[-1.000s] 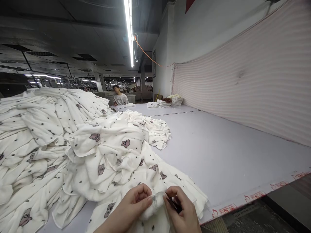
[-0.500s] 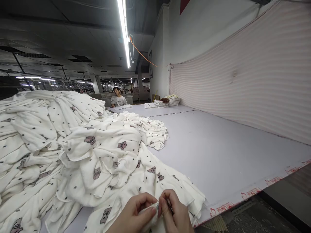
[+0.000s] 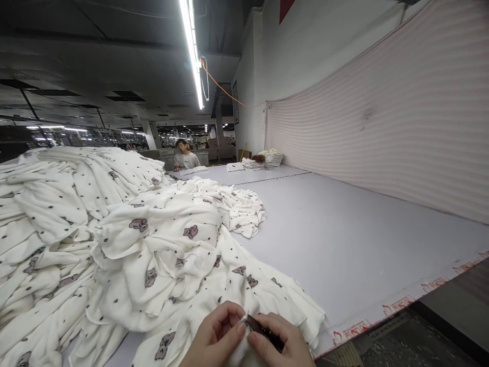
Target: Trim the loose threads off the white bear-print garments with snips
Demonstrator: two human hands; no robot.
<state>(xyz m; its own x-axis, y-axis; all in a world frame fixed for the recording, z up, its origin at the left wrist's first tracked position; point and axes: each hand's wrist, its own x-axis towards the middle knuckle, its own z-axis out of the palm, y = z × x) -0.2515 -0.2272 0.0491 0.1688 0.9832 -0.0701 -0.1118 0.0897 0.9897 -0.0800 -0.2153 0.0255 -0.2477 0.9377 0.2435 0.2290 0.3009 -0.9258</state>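
At the bottom of the view my left hand (image 3: pixel 217 336) is closed, pinching the edge of a white fleecy cloth (image 3: pixel 240 354) between thumb and fingers. My right hand (image 3: pixel 286 341) is wrapped round small dark thread snips (image 3: pixel 267 331), partly hidden by the fingers. Their tip points left and meets the pinched edge beside my left fingertips. Directly beyond both hands spreads a heap of white fabric (image 3: pixel 164 239) printed with brownish bears and dark dots. How the held cloth joins the heap is hidden by my hands.
The pale table (image 3: pixel 336 229) runs to the right, its front edge marked with red-printed tape (image 3: pixel 397 305). A larger fabric mound (image 3: pixel 76 188) rises at left. Folded stacks (image 3: pixel 272 159) lie at the far end, near a seated person (image 3: pixel 187 159). A striped cloth (image 3: pixel 382 117) hangs along the wall.
My right hand has shifted slightly right and turned, so more of the dark snips shows at the cloth edge. My left hand keeps its pinch, moved slightly right.
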